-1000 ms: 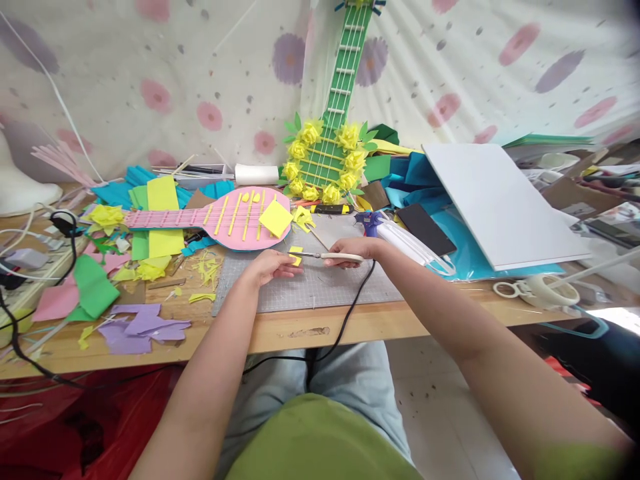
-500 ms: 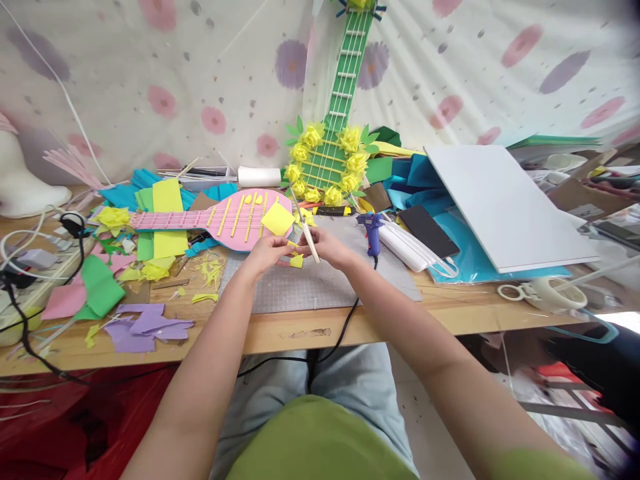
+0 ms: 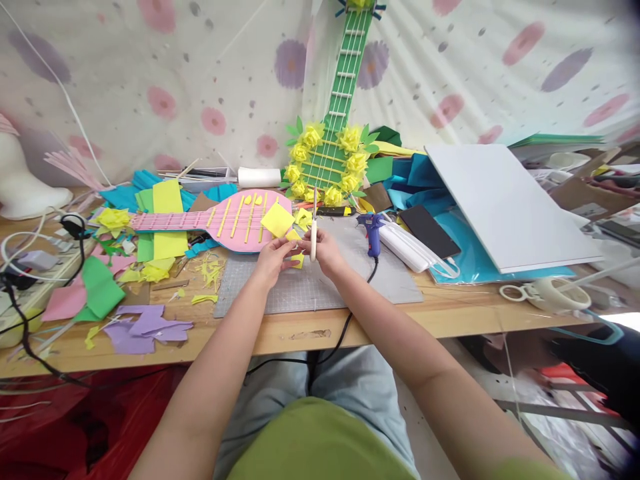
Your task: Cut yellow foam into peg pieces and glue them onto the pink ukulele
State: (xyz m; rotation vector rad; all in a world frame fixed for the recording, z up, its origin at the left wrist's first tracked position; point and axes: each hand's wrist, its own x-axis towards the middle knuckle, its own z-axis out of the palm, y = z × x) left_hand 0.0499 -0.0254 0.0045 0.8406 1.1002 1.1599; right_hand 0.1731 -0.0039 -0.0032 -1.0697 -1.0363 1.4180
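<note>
Over the grey cutting mat [image 3: 380, 287], my left hand [image 3: 273, 262] pinches a small yellow paper piece [image 3: 293, 235]. My right hand [image 3: 329, 253] is closed around white-handled scissors [image 3: 313, 241], their blades pointing away from me, and its fingertips meet the left ones at the paper. Another small yellow piece [image 3: 299, 260] shows just below the fingers; whether it is held, I cannot tell. Beyond my hands, a larger yellow paper square [image 3: 277, 220] lies on the pink guitar-shaped craft [image 3: 239, 233]. Yellow scraps [image 3: 303, 218] lie beside the scissor blades.
A green guitar-shaped craft with yellow paper flowers [image 3: 325, 160] leans at the back. To the right are a blue glue gun [image 3: 371, 233], a dark phone-like slab [image 3: 429, 230] and a white board [image 3: 510, 207]. Purple scraps [image 3: 147, 327] and green paper [image 3: 100, 288] lie left.
The scissors have turned from tilted to nearly upright in view, with the right hand still around them. The small yellow paper has shifted slightly up between my fingertips.
</note>
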